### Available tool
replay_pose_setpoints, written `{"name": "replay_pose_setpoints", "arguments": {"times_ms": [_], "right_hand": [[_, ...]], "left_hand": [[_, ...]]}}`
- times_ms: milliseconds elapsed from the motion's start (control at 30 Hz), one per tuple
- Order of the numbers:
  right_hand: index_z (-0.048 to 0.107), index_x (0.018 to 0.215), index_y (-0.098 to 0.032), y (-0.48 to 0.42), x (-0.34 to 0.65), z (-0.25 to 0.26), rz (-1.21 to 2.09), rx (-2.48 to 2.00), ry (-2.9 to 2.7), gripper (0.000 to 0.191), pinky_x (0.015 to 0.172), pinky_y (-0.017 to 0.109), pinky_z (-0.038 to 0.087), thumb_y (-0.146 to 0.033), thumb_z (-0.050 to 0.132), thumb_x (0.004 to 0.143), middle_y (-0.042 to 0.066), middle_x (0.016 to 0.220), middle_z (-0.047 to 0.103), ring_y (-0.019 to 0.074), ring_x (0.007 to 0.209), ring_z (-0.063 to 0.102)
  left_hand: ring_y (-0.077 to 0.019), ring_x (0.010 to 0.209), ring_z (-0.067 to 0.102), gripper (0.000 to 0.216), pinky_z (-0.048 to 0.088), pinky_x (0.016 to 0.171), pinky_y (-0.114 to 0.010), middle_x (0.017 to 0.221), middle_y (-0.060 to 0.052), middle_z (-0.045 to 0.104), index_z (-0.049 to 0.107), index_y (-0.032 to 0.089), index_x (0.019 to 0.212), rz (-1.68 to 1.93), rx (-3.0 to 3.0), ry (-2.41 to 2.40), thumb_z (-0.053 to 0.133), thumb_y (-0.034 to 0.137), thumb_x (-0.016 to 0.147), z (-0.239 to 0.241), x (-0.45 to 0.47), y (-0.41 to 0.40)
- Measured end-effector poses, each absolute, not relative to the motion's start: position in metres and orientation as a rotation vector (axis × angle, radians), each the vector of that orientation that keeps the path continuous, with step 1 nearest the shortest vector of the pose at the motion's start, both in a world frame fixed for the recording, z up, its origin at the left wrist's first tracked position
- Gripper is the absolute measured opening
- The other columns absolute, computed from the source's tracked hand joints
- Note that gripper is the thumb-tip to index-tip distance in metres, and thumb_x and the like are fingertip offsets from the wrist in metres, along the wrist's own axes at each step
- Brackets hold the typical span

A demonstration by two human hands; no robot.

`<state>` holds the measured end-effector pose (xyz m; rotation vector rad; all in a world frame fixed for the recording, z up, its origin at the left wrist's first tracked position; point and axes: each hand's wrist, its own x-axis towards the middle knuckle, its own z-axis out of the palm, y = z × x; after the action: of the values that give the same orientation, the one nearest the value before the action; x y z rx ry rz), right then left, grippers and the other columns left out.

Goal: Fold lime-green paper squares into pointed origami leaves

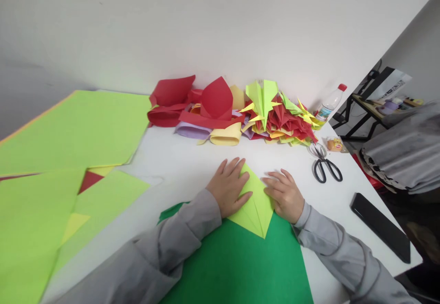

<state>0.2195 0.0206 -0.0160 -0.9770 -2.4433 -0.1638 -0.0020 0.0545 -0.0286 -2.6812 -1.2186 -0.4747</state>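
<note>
A folded lime-green paper [256,203], kite-shaped with its point toward me, lies on a dark green sheet [237,263] on the white table [178,166]. My left hand [228,187] rests flat on the fold's left half, fingers stretched out and pressing down. My right hand [285,194] lies on its right edge, fingers extended toward the centre crease. Neither hand grips anything.
Large lime-green sheets [68,130] cover the table's left side. A heap of folded red, yellow and green paper pieces [237,111] lies along the wall. Black scissors [325,166], a plastic bottle [330,102] and a black phone [380,226] lie at the right.
</note>
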Motion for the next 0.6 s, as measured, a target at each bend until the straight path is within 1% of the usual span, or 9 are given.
{"name": "replay_pose_setpoints", "arguments": {"times_ms": [100,167,233,300,400,500,600], "right_hand": [[0.067,0.104,-0.020,0.018,0.214,-0.017,-0.159,-0.950,-2.519,0.032,0.107,0.052,0.028,-0.009,0.052,0.078,0.008,0.115,0.067,0.0248,0.123,0.048],[0.066,0.109,-0.020,0.017,0.211,-0.019,-0.144,-0.934,-2.567,0.036,0.107,0.051,0.030,-0.010,0.051,0.078,0.009,0.114,0.068,0.0248,0.119,0.051],[0.065,0.110,-0.020,0.015,0.211,-0.020,-0.132,-0.912,-2.592,0.036,0.106,0.050,0.031,-0.011,0.050,0.079,0.009,0.113,0.068,0.0239,0.113,0.055],[0.066,0.109,-0.019,0.014,0.212,-0.020,-0.128,-0.857,-2.602,0.035,0.106,0.049,0.032,-0.013,0.048,0.080,0.008,0.112,0.069,0.0231,0.109,0.057],[0.068,0.105,-0.018,0.010,0.216,-0.017,-0.113,-0.727,-2.648,0.031,0.104,0.047,0.036,-0.016,0.046,0.083,0.008,0.110,0.070,0.0222,0.108,0.058],[0.070,0.100,-0.020,0.007,0.220,-0.010,-0.034,-0.643,-2.736,0.029,0.100,0.042,0.041,-0.018,0.045,0.084,0.007,0.114,0.069,0.0215,0.113,0.056],[0.072,0.095,-0.021,0.003,0.223,-0.002,0.074,-0.616,-2.784,0.028,0.099,0.040,0.044,-0.019,0.048,0.082,0.003,0.119,0.067,0.0226,0.116,0.053]], "left_hand": [[-0.0404,0.130,0.035,0.050,0.026,0.105,-0.058,0.138,-0.025,0.045,0.061,0.010,0.112,-0.447,-2.688,-1.218,0.043,0.049,0.086,-0.031,-0.002,0.055],[-0.0404,0.131,0.034,0.058,0.025,0.105,-0.059,0.140,-0.024,0.043,0.055,0.009,0.124,-0.426,-2.680,-1.235,0.042,0.051,0.087,-0.033,-0.002,0.054],[-0.0404,0.133,0.032,0.063,0.023,0.105,-0.060,0.143,-0.022,0.042,0.047,0.012,0.134,-0.427,-2.670,-1.253,0.041,0.054,0.088,-0.034,-0.002,0.055],[-0.0404,0.134,0.031,0.064,0.020,0.106,-0.061,0.144,-0.019,0.042,0.046,0.015,0.136,-0.433,-2.667,-1.274,0.042,0.056,0.087,-0.034,-0.003,0.055],[-0.0393,0.136,0.029,0.065,0.019,0.107,-0.061,0.145,-0.017,0.041,0.045,0.016,0.137,-0.403,-2.696,-1.309,0.041,0.059,0.087,-0.032,-0.005,0.058],[-0.0378,0.137,0.028,0.071,0.018,0.107,-0.061,0.147,-0.017,0.038,0.042,0.014,0.139,-0.348,-2.756,-1.313,0.039,0.062,0.086,-0.029,-0.006,0.060],[-0.0365,0.138,0.027,0.074,0.016,0.109,-0.060,0.147,-0.019,0.037,0.041,0.011,0.139,-0.347,-2.765,-1.313,0.041,0.062,0.086,-0.027,-0.007,0.061]]}}
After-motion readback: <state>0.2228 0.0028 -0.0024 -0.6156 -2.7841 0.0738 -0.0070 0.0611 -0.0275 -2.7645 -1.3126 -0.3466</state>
